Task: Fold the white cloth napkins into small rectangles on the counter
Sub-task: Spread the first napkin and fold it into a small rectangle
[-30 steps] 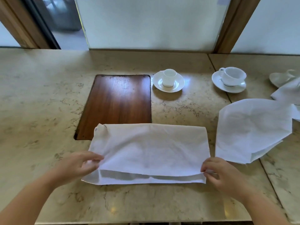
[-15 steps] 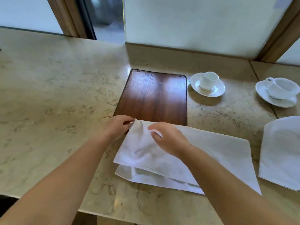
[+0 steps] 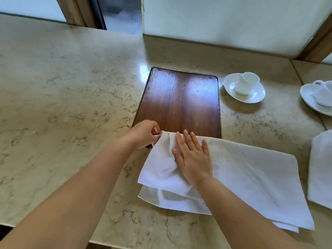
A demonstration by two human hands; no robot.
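Note:
A white cloth napkin [image 3: 251, 177], folded once into a long double layer, lies on the marble counter [image 3: 71, 105] in front of me. Its far left corner overlaps the near edge of a dark wooden panel [image 3: 179, 101]. My left hand [image 3: 143, 133] pinches that far left corner, which is bunched and slightly raised. My right hand [image 3: 193, 159] lies flat with fingers spread on the napkin's left part, pressing it down. A second white napkin [image 3: 321, 168] lies at the right edge, partly cut off.
Two white cups on saucers stand at the back right: one [image 3: 245, 87] just right of the wooden panel, another [image 3: 319, 96] at the frame edge. A window wall runs along the counter's far side. The counter's near edge is close below my arms.
Both hands left the napkin's near corners and came to its far left corner. My right hand went from curled fingers to flat on the cloth. The view shifted left and closer.

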